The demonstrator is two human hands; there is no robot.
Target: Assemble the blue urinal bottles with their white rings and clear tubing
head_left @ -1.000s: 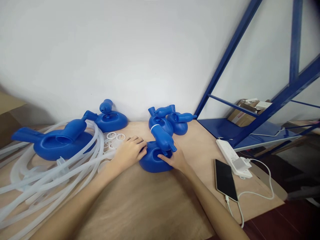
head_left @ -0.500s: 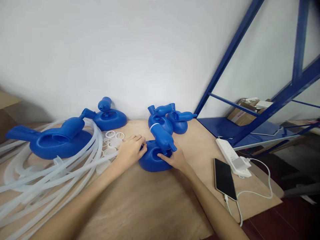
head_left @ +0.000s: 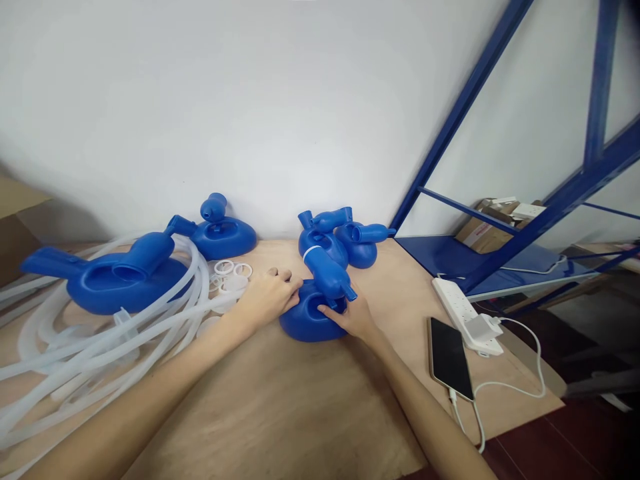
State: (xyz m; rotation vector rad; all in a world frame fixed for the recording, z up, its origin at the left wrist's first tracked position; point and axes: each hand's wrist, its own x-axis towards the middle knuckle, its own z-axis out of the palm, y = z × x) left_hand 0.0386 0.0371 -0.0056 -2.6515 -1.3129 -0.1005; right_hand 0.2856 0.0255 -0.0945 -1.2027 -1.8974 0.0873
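Observation:
A squat blue plastic urinal bottle [head_left: 311,320] with a recessed handle rests on the table in front of me. My right hand [head_left: 357,315] grips its right side, the thumb over the top by the recess. At the bottle's left end my left hand [head_left: 270,293] is closed, its thumb and fingers around what looks like the bottle's neck, mostly hidden by the hand. A blue spouted neck piece [head_left: 330,275] with a white ring [head_left: 313,252] at its wide end lies across the bottle's top, spout towards my right hand.
Similar blue bottles [head_left: 227,239] with loose neck pieces stand along the wall and at left. Coiled translucent tubing [head_left: 200,267] and white rings [head_left: 243,270] lie at left. A phone [head_left: 450,357], a power strip [head_left: 453,300] and a blue metal rack [head_left: 465,113] are at right.
My left hand has shifted slightly right and its fingers have curled more closely at the bottle's left end. The right hand keeps its hold, and the view has turned a little.

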